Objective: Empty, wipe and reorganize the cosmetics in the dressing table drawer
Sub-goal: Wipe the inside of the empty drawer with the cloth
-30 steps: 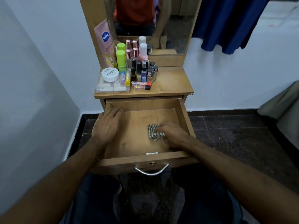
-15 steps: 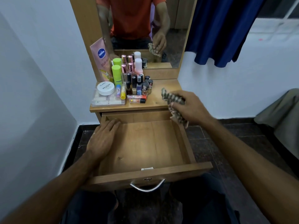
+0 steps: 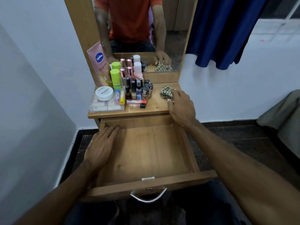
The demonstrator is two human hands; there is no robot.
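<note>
1. White walls close in the small wooden dressing table (image 3: 155, 109); its drawer (image 3: 146, 151) stands pulled out, with nothing inside.
2. Left hand (image 3: 100, 146) lies flat, fingers straight, on the drawer's left side.
3. Right hand (image 3: 181, 108), above the drawer, loosely grips the checked cloth (image 3: 166, 93) on the tabletop.
4. Cosmetics bottles (image 3: 138, 90) stand left of the cloth; better to put the cloth away from them before refilling.

Readable text from where I sit: pink squeeze tube (image 3: 99, 65) leaning against the mirror frame has "Vaseline" in a blue oval logo, "Gluta-Hy…" below it, rest cut off by the bottles. Round white plastic jar lid (image 3: 104, 93) reads "NAIL POLISH"; the brand line above it is too stylised to make out. Nothing else legible.
</note>
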